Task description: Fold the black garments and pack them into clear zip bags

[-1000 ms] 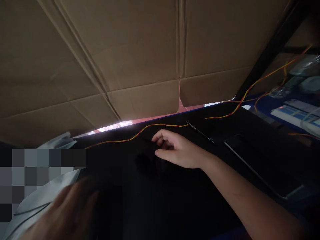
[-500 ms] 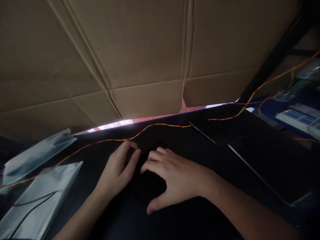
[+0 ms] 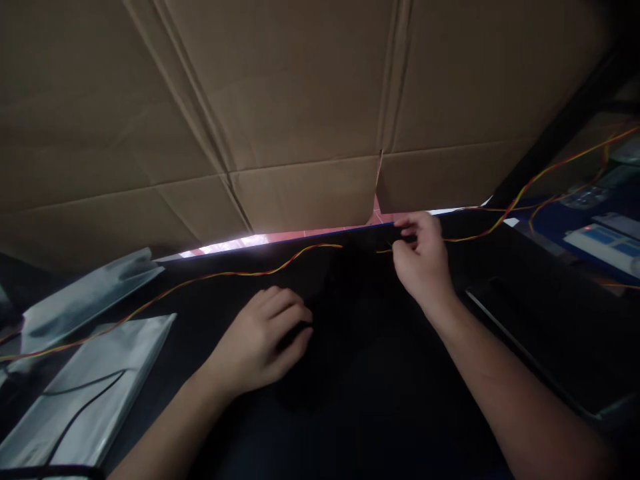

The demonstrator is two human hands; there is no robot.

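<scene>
My left hand (image 3: 270, 337) is low over the black surface (image 3: 320, 427), its fingers loosely bent, the thumb a little apart and nothing visible between them. Farther right and forward, my right hand (image 3: 424, 257) has its thumb and fingers drawn together by the far edge; whatever is between them is too dark to make out. A red and yellow twisted wire (image 3: 235, 273) runs along the back of the surface and is interrupted from view by a dark patch left of my right hand. Right of my right forearm lies a dark flat panel with a pale edge (image 3: 525, 347).
Two translucent pouches, one at the back left (image 3: 90, 300) and one nearer (image 3: 95, 393) with a black cord (image 3: 83, 410) over it, lie at left. Brown cardboard (image 3: 300, 87) stands behind the surface. A white device (image 3: 605, 247) is at far right.
My right hand has moved right and forward, and its fingers have closed together. My left hand has shifted slightly right. The thin pale-edged dark object near the wire no longer shows in its earlier place.
</scene>
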